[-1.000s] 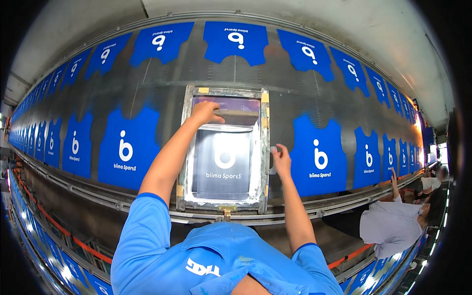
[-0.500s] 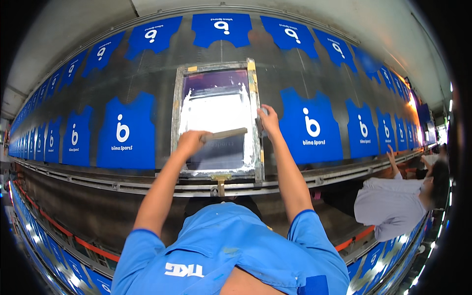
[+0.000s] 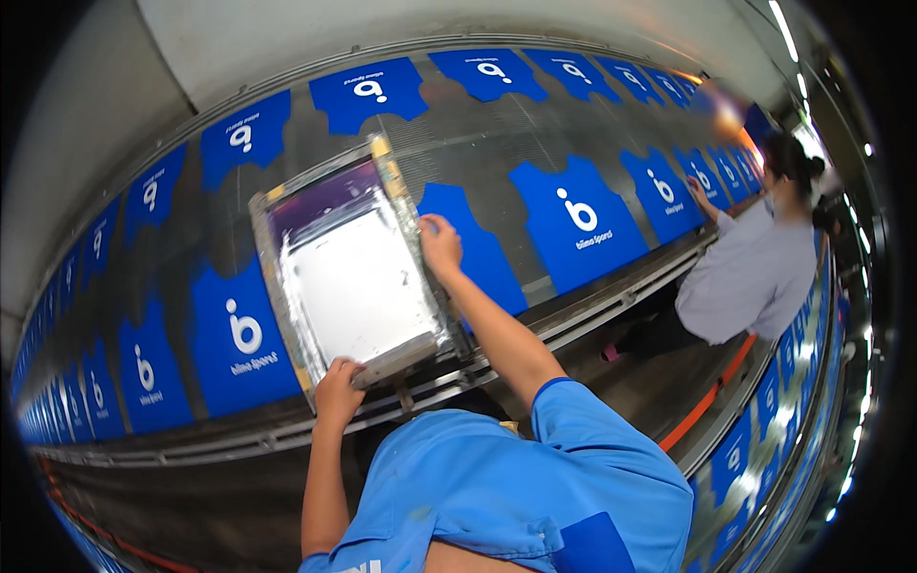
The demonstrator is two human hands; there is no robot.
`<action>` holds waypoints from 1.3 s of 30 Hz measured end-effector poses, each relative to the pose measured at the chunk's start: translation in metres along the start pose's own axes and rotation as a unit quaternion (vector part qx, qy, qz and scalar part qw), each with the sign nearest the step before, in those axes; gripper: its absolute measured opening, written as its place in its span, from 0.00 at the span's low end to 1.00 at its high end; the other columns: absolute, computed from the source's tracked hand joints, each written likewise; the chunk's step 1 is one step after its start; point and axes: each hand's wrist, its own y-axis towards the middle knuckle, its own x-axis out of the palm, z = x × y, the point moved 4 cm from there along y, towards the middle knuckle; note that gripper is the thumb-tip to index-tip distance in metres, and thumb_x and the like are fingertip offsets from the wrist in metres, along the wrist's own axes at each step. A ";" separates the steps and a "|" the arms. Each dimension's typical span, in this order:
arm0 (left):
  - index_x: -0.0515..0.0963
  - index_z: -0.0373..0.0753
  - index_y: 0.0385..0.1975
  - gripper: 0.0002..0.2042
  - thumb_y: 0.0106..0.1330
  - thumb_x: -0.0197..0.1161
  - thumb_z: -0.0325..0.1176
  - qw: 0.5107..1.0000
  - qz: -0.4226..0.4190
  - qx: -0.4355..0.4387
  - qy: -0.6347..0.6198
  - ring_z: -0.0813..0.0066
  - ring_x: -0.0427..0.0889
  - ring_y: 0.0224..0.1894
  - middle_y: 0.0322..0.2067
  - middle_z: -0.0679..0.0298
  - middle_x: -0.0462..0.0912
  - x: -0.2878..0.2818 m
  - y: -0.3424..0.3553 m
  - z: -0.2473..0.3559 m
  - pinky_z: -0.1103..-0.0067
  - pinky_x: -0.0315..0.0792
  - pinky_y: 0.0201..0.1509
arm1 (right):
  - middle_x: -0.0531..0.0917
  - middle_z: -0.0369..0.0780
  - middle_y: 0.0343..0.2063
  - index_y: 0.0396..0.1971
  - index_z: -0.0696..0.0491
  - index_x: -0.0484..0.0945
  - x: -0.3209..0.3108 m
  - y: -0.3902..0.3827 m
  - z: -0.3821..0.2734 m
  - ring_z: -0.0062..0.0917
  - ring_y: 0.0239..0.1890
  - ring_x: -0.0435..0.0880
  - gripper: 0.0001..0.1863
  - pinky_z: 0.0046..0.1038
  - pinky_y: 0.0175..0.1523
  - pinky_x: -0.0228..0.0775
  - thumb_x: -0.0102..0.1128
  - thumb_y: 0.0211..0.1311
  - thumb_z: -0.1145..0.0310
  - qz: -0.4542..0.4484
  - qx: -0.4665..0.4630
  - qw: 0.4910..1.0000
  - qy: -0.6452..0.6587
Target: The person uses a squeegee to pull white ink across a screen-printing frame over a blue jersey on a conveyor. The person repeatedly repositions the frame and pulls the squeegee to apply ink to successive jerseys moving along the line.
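A screen printing frame (image 3: 266, 250) with a pale rim lies over the dark table, white ink spread across its mesh. At its near edge rests a squeegee (image 3: 401, 353), flat and greyish. My left hand (image 3: 338, 390) is closed around the squeegee's left end, by the frame's near left corner. My right hand (image 3: 440, 248) has its fingers curled at the frame's right side rail. A blue shirt panel (image 3: 478, 258) shows partly from under the frame and my right forearm. Left of the frame lies a blue panel with a white print (image 3: 245, 329).
Rows of blue printed panels (image 3: 583, 224) run along both sides of the long table (image 3: 401, 143). A metal rail (image 3: 229, 444) borders its near edge. A person in a grey shirt (image 3: 745, 267) stands at the right, one hand over the panels. An orange-red bar (image 3: 707, 396) runs behind.
The squeegee has come down from mid-screen to the frame's near edge. The frame has shifted left, uncovering part of a blue panel on its right. My view has turned.
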 end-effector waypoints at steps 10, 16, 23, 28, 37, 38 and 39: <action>0.86 0.43 0.40 0.16 0.48 0.73 0.30 0.995 -0.048 -0.077 0.046 0.54 0.85 0.45 0.39 0.57 0.88 -0.110 -0.054 -0.211 0.66 0.77 0.49 | 0.78 0.39 0.18 0.46 0.42 0.86 0.186 -0.151 -0.039 0.33 0.24 0.80 0.17 0.38 0.33 0.70 0.62 0.65 0.49 0.006 0.032 0.997 0.075; 0.84 0.43 0.44 0.20 0.47 0.65 0.25 0.994 -0.068 -0.036 0.078 0.55 0.81 0.51 0.45 0.60 0.86 -0.120 -0.071 -0.279 0.62 0.72 0.57 | 0.80 0.41 0.17 0.48 0.39 0.84 0.243 -0.185 -0.046 0.37 0.25 0.83 0.17 0.42 0.35 0.72 0.60 0.66 0.49 0.004 0.021 0.997 0.071; 0.85 0.44 0.43 0.22 0.42 0.67 0.23 0.988 -0.072 -0.080 0.110 0.56 0.79 0.52 0.45 0.61 0.85 -0.123 -0.069 -0.287 0.62 0.69 0.58 | 0.81 0.42 0.17 0.52 0.37 0.80 0.251 -0.201 -0.060 0.44 0.27 0.84 0.17 0.44 0.38 0.74 0.59 0.68 0.48 -0.060 0.046 0.994 0.081; 0.86 0.48 0.45 0.23 0.43 0.70 0.27 0.982 -0.055 -0.063 0.170 0.57 0.78 0.52 0.44 0.63 0.83 -0.118 -0.061 -0.284 0.61 0.66 0.58 | 0.78 0.42 0.16 0.54 0.37 0.78 0.248 -0.192 -0.054 0.42 0.24 0.83 0.18 0.43 0.34 0.73 0.61 0.67 0.51 -0.053 0.039 0.994 0.088; 0.86 0.46 0.44 0.25 0.39 0.69 0.22 0.968 -0.068 -0.117 0.210 0.60 0.77 0.52 0.43 0.64 0.82 -0.127 -0.065 -0.273 0.65 0.64 0.58 | 0.72 0.40 0.16 0.62 0.47 0.71 0.248 -0.194 -0.054 0.36 0.20 0.74 0.24 0.40 0.31 0.68 0.62 0.67 0.66 -0.153 0.048 0.964 0.214; 0.86 0.45 0.44 0.26 0.39 0.69 0.21 0.968 -0.074 -0.112 0.211 0.60 0.77 0.52 0.43 0.64 0.82 -0.126 -0.060 -0.274 0.65 0.64 0.58 | 0.70 0.39 0.17 0.64 0.48 0.69 0.249 -0.192 -0.051 0.31 0.20 0.72 0.26 0.36 0.30 0.66 0.61 0.67 0.69 -0.182 0.072 0.952 0.234; 0.86 0.45 0.45 0.26 0.39 0.69 0.21 0.967 -0.084 -0.114 0.213 0.59 0.77 0.52 0.43 0.64 0.82 -0.124 -0.060 -0.273 0.65 0.64 0.58 | 0.69 0.39 0.17 0.65 0.48 0.68 0.248 -0.192 -0.047 0.30 0.19 0.71 0.26 0.35 0.30 0.66 0.61 0.68 0.69 -0.194 0.080 0.946 0.246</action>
